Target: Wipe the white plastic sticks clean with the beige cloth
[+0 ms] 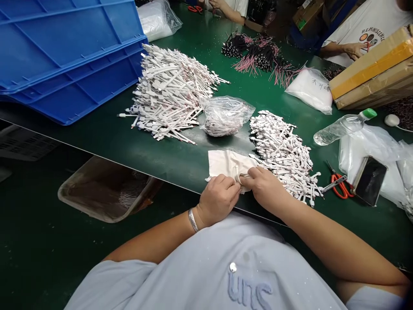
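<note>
At the near edge of the green table, my left hand (219, 196) and my right hand (266, 185) meet with fingers closed and tips pinched together. A small pale piece shows between the fingertips, mostly hidden, so its kind is unclear. Both hands rest at the lower edge of a white cloth (222, 162) lying flat on the table. Just beyond the right hand is a pile of short white cables (280, 146) with connector ends. A clear plastic bag (227, 116) of similar pieces sits past the cloth, and a bigger heap of white cables (171, 90) lies farther left.
Blue crates (71, 56) stand at the left. Rightward are red-handled pliers (340, 185), a phone (370, 181), a bottle (343, 128) and a cardboard box (374, 73). Black and pink wires (264, 56) lie farther back. A bin (93, 189) is below the edge. Other people work opposite.
</note>
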`<control>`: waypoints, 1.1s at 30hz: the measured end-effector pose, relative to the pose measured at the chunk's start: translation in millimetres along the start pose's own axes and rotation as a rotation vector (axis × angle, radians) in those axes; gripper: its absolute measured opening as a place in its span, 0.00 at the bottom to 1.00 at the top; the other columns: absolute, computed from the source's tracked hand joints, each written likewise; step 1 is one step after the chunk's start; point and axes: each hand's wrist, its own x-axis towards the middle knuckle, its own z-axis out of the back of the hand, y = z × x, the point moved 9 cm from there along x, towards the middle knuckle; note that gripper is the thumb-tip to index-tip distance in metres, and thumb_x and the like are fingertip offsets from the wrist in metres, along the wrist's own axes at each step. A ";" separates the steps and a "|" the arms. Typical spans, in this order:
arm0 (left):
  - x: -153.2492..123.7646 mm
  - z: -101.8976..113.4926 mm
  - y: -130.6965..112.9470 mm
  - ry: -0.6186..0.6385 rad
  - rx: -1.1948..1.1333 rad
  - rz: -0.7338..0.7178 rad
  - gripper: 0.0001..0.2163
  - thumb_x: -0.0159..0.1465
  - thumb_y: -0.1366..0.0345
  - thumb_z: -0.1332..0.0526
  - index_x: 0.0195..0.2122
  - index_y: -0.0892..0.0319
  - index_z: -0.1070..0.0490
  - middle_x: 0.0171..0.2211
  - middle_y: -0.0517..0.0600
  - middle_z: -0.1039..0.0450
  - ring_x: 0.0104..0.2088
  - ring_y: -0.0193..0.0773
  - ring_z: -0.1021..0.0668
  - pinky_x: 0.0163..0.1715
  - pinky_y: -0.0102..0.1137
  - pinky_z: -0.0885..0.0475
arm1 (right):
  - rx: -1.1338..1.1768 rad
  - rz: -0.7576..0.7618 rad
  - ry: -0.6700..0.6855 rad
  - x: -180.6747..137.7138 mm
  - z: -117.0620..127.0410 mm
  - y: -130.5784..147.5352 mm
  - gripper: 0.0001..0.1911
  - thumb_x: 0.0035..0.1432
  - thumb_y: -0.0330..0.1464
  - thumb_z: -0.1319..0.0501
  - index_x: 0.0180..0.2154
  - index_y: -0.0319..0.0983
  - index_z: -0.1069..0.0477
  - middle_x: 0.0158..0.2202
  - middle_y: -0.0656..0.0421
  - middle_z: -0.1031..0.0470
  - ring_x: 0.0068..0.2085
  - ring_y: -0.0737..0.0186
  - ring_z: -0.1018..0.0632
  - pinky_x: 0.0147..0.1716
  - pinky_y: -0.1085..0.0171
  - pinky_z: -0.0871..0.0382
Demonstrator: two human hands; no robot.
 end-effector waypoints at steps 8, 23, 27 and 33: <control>-0.6 -0.3 0.2 -0.004 0.002 0.006 0.10 0.66 0.67 0.47 0.33 0.60 0.27 0.28 0.50 0.31 0.31 0.37 0.33 0.32 0.34 0.37 | 0.032 -0.053 -0.030 12.2 -1.5 -11.0 0.16 0.56 0.21 0.38 0.46 0.39 0.25 0.33 0.55 0.38 0.35 0.57 0.37 0.33 0.64 0.46; -1.8 -1.0 -0.4 -0.020 -0.004 0.003 0.09 0.66 0.67 0.47 0.33 0.59 0.28 0.28 0.50 0.29 0.31 0.37 0.33 0.33 0.34 0.37 | 0.104 -0.055 -0.083 11.1 -0.9 -14.7 0.14 0.58 0.21 0.40 0.43 0.40 0.24 0.32 0.56 0.40 0.34 0.58 0.37 0.34 0.65 0.47; -1.3 -2.4 -0.3 0.008 0.001 0.004 0.10 0.66 0.67 0.47 0.32 0.59 0.28 0.29 0.51 0.30 0.32 0.37 0.33 0.33 0.34 0.37 | 0.145 -0.045 -0.061 -4.0 -5.5 -8.0 0.17 0.57 0.18 0.43 0.43 0.40 0.25 0.32 0.57 0.40 0.34 0.60 0.37 0.34 0.66 0.46; -0.7 -2.2 -1.0 -0.011 -0.002 -0.011 0.09 0.66 0.67 0.47 0.33 0.59 0.28 0.28 0.50 0.29 0.31 0.37 0.34 0.33 0.34 0.37 | 0.047 -0.072 -0.122 14.4 -3.9 -19.0 0.14 0.59 0.24 0.37 0.46 0.39 0.24 0.33 0.54 0.38 0.35 0.56 0.37 0.34 0.64 0.46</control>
